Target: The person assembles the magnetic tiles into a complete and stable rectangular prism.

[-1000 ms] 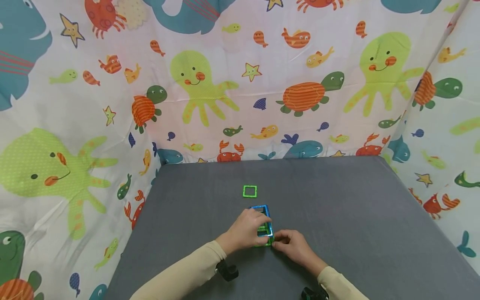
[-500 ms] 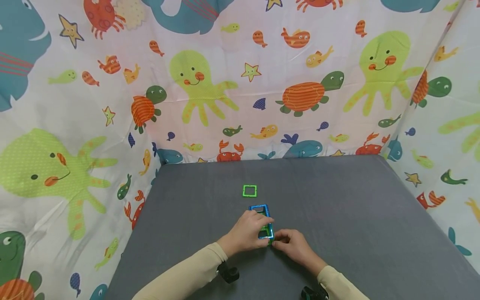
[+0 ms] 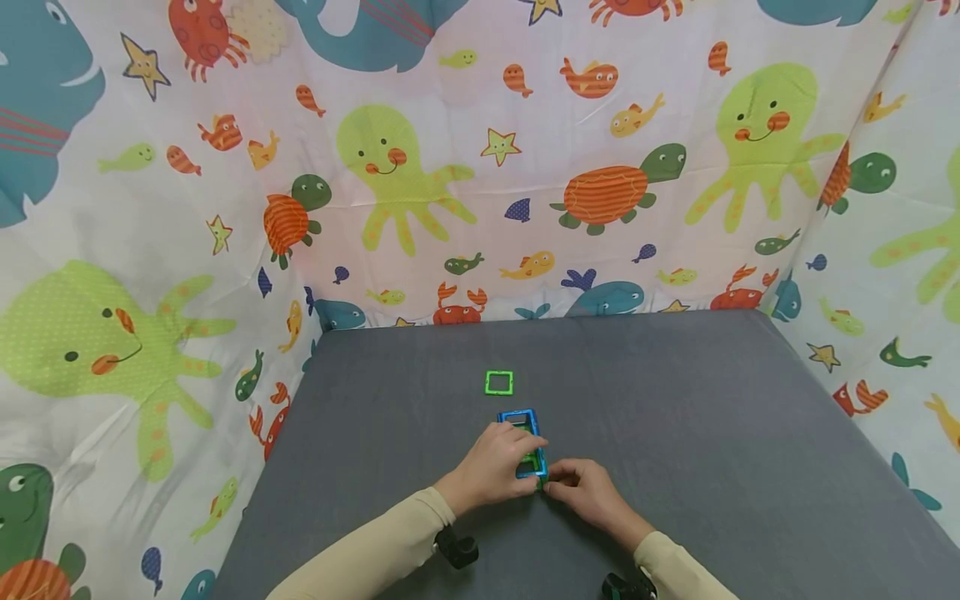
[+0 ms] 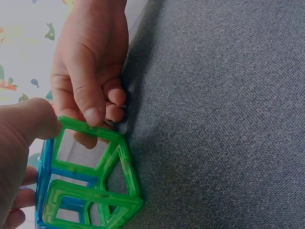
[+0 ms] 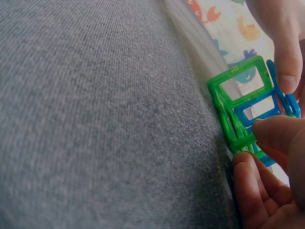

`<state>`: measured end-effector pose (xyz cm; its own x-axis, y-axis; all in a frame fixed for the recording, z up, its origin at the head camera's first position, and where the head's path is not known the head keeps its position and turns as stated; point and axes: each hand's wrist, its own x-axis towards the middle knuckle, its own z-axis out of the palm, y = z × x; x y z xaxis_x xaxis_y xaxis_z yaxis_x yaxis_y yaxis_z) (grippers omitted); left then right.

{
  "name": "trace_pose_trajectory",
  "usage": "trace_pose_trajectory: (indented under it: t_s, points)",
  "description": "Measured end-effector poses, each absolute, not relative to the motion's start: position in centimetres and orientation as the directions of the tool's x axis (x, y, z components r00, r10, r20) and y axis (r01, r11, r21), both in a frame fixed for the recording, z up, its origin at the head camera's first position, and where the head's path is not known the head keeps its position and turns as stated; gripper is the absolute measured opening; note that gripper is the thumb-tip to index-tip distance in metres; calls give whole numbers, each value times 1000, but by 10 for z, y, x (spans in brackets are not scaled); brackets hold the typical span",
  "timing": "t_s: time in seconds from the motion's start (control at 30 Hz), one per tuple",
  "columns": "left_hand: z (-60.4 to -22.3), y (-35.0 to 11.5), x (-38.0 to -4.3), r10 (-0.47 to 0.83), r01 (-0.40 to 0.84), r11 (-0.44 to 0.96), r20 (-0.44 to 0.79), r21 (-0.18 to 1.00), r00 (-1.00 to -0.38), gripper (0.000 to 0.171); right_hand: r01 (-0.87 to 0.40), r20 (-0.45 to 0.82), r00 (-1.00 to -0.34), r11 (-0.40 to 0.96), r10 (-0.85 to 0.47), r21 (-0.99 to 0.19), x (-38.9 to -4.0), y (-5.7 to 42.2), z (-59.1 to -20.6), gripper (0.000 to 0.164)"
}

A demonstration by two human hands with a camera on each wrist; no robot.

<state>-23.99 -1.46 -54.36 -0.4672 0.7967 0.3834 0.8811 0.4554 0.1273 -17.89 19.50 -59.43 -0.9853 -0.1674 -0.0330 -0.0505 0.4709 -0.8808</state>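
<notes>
A box-like build of magnetic tiles, open square frames in blue and green, stands on the grey cloth between the hands. A blue tile (image 3: 517, 416) lies across its top. My left hand (image 3: 487, 462) reaches over the build and grips its blue top between thumb and fingers. At the near right corner, my right hand (image 3: 592, 496) pinches a green tile (image 5: 245, 138) by its edge. In the left wrist view, the right thumb (image 4: 90, 107) presses on the rim of an upright green tile (image 4: 76, 168). The left palm hides part of the build in the head view.
A loose green square tile (image 3: 499, 382) lies flat beyond the build. Grey cloth (image 3: 675, 400) covers the table. A curtain (image 3: 480, 192) printed with sea animals hangs along the back and sides.
The green edge that jutted out at the build's near side a second ago now sits closer in under the blue top. Both hands have hardly moved.
</notes>
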Motion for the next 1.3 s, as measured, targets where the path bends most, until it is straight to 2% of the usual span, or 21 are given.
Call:
trace_pose_trajectory:
  t_s: [0.3,0.53,0.7,0.83,0.97,1.03,1.2,1.3]
  points:
    - [-550,-17,-239,774,890,448,461,85,-434,41,-46,-44,-983,471,-179,-881,-180,195,-595,17]
    - [-556,-21,-235,757,881,462,471,106,-454,37,-46,-44,-984,482,-173,-875,-179,193,-595,16]
    - [-555,-28,-229,692,852,483,510,201,-512,38,-38,-48,-985,482,-166,-876,-179,192,-595,17]
    - [-555,-37,-224,594,798,505,537,330,-599,38,-39,-45,-986,487,-160,-872,-179,192,-595,16]
    - [-559,-45,-216,545,729,534,485,428,-684,36,-33,-47,-988,500,-145,-865,-180,192,-595,16]
    - [-562,-46,-212,543,711,554,460,433,-703,33,-28,-48,-989,506,-137,-862,-179,193,-595,16]
    - [-571,-42,-204,580,719,579,427,384,-694,29,-25,-47,-990,505,-131,-863,-178,193,-595,15]
    - [-572,-39,-202,590,704,600,384,380,-710,28,-29,-48,-989,497,-141,-867,-178,192,-595,16]
